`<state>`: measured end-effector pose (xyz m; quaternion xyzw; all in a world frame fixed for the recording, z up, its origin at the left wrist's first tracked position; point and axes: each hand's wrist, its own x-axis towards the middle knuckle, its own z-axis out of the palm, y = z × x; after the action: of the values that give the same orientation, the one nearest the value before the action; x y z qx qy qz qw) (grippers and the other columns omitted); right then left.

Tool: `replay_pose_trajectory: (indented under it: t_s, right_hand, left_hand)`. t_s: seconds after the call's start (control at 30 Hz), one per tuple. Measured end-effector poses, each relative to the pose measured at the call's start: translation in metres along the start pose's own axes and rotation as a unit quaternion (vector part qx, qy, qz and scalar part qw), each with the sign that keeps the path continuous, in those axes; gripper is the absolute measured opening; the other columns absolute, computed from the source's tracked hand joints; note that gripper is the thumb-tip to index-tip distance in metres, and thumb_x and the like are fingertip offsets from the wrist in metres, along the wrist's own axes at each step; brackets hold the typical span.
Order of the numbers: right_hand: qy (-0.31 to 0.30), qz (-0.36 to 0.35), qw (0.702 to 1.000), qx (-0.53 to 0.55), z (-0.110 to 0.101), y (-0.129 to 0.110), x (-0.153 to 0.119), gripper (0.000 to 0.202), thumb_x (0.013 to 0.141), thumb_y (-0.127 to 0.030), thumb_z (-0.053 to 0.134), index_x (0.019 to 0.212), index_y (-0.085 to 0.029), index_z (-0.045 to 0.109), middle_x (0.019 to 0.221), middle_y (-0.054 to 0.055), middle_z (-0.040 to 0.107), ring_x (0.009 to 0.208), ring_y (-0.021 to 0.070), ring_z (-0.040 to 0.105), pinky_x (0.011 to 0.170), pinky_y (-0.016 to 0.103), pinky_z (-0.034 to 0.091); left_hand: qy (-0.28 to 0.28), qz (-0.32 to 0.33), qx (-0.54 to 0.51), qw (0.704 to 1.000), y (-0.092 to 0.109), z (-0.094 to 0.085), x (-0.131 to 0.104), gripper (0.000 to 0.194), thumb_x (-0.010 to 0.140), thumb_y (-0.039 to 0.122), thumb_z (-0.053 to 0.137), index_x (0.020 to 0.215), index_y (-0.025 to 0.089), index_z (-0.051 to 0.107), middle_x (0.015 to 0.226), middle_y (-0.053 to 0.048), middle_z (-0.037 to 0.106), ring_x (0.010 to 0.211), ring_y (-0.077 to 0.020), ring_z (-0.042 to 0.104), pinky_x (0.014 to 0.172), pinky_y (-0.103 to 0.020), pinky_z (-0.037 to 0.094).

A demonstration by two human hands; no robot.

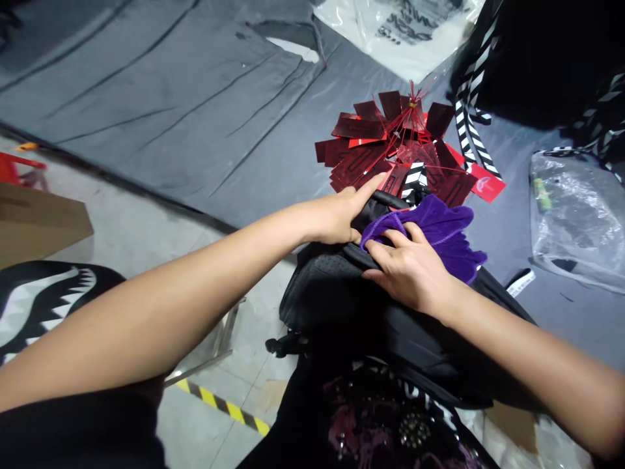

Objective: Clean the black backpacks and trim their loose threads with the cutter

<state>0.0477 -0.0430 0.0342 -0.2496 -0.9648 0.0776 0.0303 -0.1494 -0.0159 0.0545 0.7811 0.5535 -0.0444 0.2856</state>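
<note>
A black bag (332,286) lies against the near edge of the table, its mouth facing up and away from me. My left hand (339,215) grips the bag's rim at the left, with one finger stretched toward the red tags. Bunched at the opening is a purple velvety pouch (446,238) with a cord-like edge. My right hand (410,270) has its bent fingers on this pouch, at the bag's mouth; the fingertips are partly hidden in the folds. Just beyond lies a fanned bundle of dark red tags (361,156) on red strings.
A grey cloth-covered table (195,117) stretches away, with a torn hole near the back. White plastic packaging (405,32) lies at the far side. At right are a clear plastic bag (576,221) and black items with striped straps (473,117). A cardboard box (39,221) stands left.
</note>
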Motion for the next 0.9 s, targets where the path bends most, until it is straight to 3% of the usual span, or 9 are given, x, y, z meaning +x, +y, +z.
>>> replay_pose_trajectory:
  t_s: [0.1, 0.2, 0.4, 0.67, 0.9]
  right_hand:
    - [0.003, 0.006, 1.0, -0.013, -0.002, 0.002, -0.006, 0.03, 0.091, -0.037, 0.063, 0.111, -0.014, 0.06, 0.107, 0.009, 0.073, 0.108, 0.0266, 0.055, 0.1, 0.042, 0.028]
    - [0.013, 0.002, 1.0, -0.014, -0.005, 0.004, -0.014, 0.031, 0.09, -0.036, 0.064, 0.112, -0.014, 0.06, 0.108, 0.009, 0.073, 0.107, 0.0262, 0.056, 0.099, 0.042, 0.03]
    - [0.01, 0.005, 1.0, 0.007, -0.009, 0.01, -0.033, 0.024, 0.091, -0.033, 0.061, 0.106, -0.015, 0.061, 0.107, 0.009, 0.071, 0.103, 0.0251, 0.056, 0.094, 0.04, 0.031]
    - [0.037, -0.053, 0.997, 0.047, 0.001, 0.003, 0.003, 0.04, 0.092, -0.048, 0.057, 0.106, -0.011, 0.063, 0.099, 0.013, 0.068, 0.096, 0.0251, 0.055, 0.08, 0.037, 0.031]
    - [-0.005, -0.067, 0.996, 0.054, -0.004, 0.015, -0.002, 0.03, 0.093, -0.038, 0.057, 0.108, -0.014, 0.062, 0.099, 0.01, 0.067, 0.095, 0.023, 0.054, 0.084, 0.037, 0.03]
  left_hand:
    - [-0.014, -0.059, 0.027, 0.998, 0.013, -0.005, -0.001, 0.122, 0.073, 0.028, 0.071, 0.151, 0.031, -0.024, 0.14, -0.018, 0.047, 0.103, -0.0278, 0.062, 0.088, -0.037, 0.047]
    - [-0.018, -0.101, 0.045, 0.994, 0.02, -0.007, -0.001, 0.116, 0.074, 0.02, 0.065, 0.153, 0.03, -0.019, 0.138, -0.019, 0.048, 0.1, -0.0288, 0.063, 0.084, -0.038, 0.048]
    - [-0.026, 0.001, -0.032, 0.999, 0.004, -0.009, -0.001, 0.107, 0.074, 0.017, 0.057, 0.154, 0.029, -0.012, 0.143, -0.013, 0.047, 0.107, -0.0228, 0.059, 0.091, -0.034, 0.047]
    - [-0.025, -0.022, -0.025, 0.999, 0.004, -0.006, 0.001, 0.104, 0.074, 0.014, 0.055, 0.155, 0.028, -0.008, 0.141, -0.016, 0.048, 0.105, -0.0244, 0.061, 0.087, -0.034, 0.049]
    - [-0.014, -0.008, -0.013, 1.0, 0.005, -0.006, 0.001, 0.102, 0.076, 0.014, 0.056, 0.155, 0.027, -0.007, 0.132, -0.014, 0.054, 0.103, -0.0231, 0.062, 0.084, -0.031, 0.049]
